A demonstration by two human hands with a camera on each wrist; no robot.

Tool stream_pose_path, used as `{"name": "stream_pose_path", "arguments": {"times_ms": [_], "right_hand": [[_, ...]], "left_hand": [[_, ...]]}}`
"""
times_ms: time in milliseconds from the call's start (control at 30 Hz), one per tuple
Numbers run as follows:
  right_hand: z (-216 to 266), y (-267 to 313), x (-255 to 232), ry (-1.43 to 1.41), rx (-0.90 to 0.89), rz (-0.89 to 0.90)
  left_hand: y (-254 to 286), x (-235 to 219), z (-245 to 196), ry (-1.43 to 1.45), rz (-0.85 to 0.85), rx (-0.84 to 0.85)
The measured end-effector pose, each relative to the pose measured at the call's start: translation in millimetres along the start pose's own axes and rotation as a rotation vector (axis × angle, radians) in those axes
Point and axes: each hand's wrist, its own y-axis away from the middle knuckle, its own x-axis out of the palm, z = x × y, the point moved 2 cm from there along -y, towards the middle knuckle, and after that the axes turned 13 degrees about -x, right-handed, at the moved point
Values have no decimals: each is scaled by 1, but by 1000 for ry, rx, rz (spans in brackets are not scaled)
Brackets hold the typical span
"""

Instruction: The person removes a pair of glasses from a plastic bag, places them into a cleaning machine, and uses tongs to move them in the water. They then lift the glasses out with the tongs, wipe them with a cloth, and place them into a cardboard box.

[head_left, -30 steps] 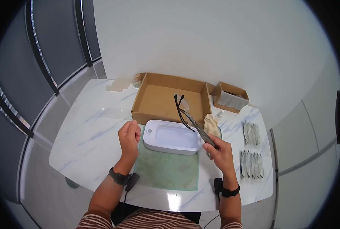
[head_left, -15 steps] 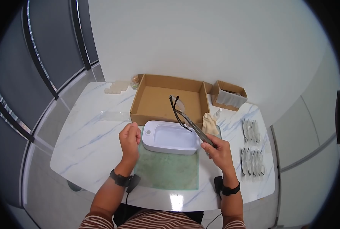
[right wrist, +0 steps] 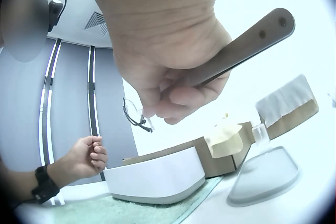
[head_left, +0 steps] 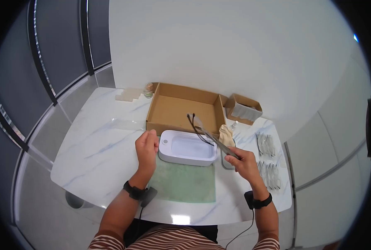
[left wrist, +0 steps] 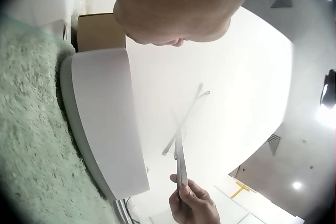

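Metal tongs (head_left: 221, 145) are gripped in my right hand (head_left: 245, 165), and their tips hold a pair of dark-framed glasses (head_left: 199, 130) above the white basin (head_left: 189, 160). In the right wrist view the tongs (right wrist: 236, 45) run through the curled fingers, with the glasses (right wrist: 137, 120) beyond. My left hand (head_left: 146, 146) is curled with nothing visible in it, just left of the basin's end. The left wrist view shows the tongs (left wrist: 181, 166) and glasses (left wrist: 184, 121) raised against the white wall.
Behind the basin stands a shallow cardboard box (head_left: 185, 105). A smaller box (head_left: 244, 109), a beige cloth (head_left: 226, 135) and a small bottle (head_left: 234, 125) are at right, with two groups of glasses (head_left: 266, 144) beyond. A green mat (head_left: 185, 183) lies in front; a jar (head_left: 148, 90) stands back left.
The held glasses have come down slightly toward the basin, and my right hand has shifted a little to the right. The left hand stays curled. The head view has turned somewhat.
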Motion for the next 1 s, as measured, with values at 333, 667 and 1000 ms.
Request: {"name": "stream_pose_path", "arguments": {"times_ms": [333, 667, 1000], "right_hand": [[10, 1, -17, 126, 0, 31], [18, 4, -14, 345, -26, 133], [65, 42, 0, 512, -251, 376]], "left_hand": [[0, -1, -3, 50, 11, 1], [2, 4, -8, 22, 23, 29], [25, 1, -58, -150, 78, 116]]}}
